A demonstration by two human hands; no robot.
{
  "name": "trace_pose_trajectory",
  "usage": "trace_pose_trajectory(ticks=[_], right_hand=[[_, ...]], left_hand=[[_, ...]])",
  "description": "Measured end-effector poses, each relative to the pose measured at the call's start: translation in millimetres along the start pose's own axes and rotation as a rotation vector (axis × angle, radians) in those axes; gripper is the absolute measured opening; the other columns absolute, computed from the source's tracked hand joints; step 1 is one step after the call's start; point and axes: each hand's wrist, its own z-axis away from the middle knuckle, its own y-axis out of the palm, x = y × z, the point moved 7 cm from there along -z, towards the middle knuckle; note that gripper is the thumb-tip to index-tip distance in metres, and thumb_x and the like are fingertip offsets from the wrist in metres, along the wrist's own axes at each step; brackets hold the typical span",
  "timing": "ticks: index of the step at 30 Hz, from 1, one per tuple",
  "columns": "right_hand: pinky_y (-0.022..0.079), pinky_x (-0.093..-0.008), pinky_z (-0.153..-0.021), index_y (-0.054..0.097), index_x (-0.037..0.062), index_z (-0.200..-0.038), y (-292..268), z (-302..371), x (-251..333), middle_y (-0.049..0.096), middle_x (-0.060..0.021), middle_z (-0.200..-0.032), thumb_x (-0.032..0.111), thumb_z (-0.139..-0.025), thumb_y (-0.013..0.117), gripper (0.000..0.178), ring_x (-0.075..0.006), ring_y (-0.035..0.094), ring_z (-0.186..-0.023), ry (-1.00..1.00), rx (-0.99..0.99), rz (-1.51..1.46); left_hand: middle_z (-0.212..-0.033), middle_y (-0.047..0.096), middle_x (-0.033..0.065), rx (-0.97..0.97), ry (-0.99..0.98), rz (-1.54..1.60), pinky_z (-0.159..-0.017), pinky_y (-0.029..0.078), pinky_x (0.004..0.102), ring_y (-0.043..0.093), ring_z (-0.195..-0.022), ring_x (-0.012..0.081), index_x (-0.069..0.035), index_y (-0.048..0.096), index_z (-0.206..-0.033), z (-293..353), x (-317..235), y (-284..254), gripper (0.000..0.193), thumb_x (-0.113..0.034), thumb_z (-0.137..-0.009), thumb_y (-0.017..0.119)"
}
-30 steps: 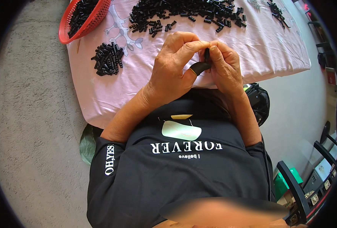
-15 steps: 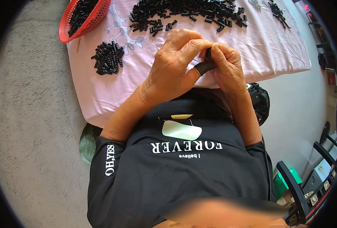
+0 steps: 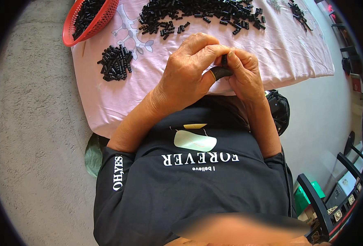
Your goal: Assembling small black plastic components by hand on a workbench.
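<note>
My left hand (image 3: 189, 65) and my right hand (image 3: 247, 76) meet over the table's near edge, fingertips closed together. Between them they pinch a small black tubular piece (image 3: 224, 60), mostly covered by the fingers. A black finger cot (image 3: 220, 73) with a yellowish rim covers my left thumb. Beyond the hands, many loose black tubular pieces (image 3: 197, 9) lie spread over the pink cloth (image 3: 296, 53). To the left of my left hand is a smaller heap of similar black pieces (image 3: 116, 62).
At the far left a red plastic basket (image 3: 68, 30) holds more black pieces. A thin stick (image 3: 83, 49) pokes out beneath it. Another small black cluster (image 3: 299, 16) lies at the far right. A black bag (image 3: 280, 110) hangs below the table's edge; a black chair (image 3: 312, 192) stands at right.
Both hands stay together on the black piece, with only a very slight shift of the fingers. Nothing else on the table has moved.
</note>
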Motion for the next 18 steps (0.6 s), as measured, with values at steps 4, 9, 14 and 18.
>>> trace_pose_trajectory(ticks=[4,9,14,18], right_hand=[[0.037,-0.0186,-0.06,0.07,0.0006,-0.092,1.3,0.1,1.5,0.062,0.0035,-0.078,0.022,-0.1,0.057,0.026,-0.0029,0.049,-0.068,0.0,-0.004,0.06],[0.037,-0.0197,-0.063,0.071,0.0002,-0.091,5.0,-1.0,5.6,0.062,0.0025,-0.081,0.02,-0.1,0.057,0.026,-0.0035,0.049,-0.071,-0.032,0.019,0.077],[0.037,-0.0209,-0.063,0.071,-0.0008,-0.089,6.3,-1.6,6.2,0.062,0.0006,-0.081,0.019,-0.099,0.057,0.026,-0.0046,0.049,-0.071,-0.047,0.037,0.088],[0.037,-0.0214,-0.063,0.071,-0.0015,-0.088,6.5,-2.7,7.5,0.062,-0.0004,-0.08,0.018,-0.099,0.057,0.026,-0.0052,0.048,-0.07,-0.032,0.055,0.102]], left_hand=[[-0.097,0.065,0.0117,0.0,-0.009,-0.016,-0.075,0.055,0.0342,0.066,-0.088,0.0275,-0.003,0.068,-0.106,-1.0,-1.6,-2.9,0.041,0.007,-0.066,0.071],[-0.095,0.063,0.013,0.003,0.002,-0.014,-0.076,0.055,0.0372,0.064,-0.086,0.0308,-0.002,0.066,-0.103,0.7,-0.6,-3.9,0.039,0.007,-0.065,0.065],[-0.097,0.066,0.0176,-0.007,0.0,-0.052,-0.077,0.055,0.0387,0.066,-0.088,0.0333,0.001,0.066,-0.1,2.6,-2.6,-6.5,0.037,0.007,-0.063,0.062],[-0.097,0.068,0.0142,-0.017,-0.023,-0.066,-0.076,0.056,0.0347,0.068,-0.088,0.0289,-0.001,0.069,-0.101,1.4,-3.7,-7.8,0.039,0.01,-0.064,0.066]])
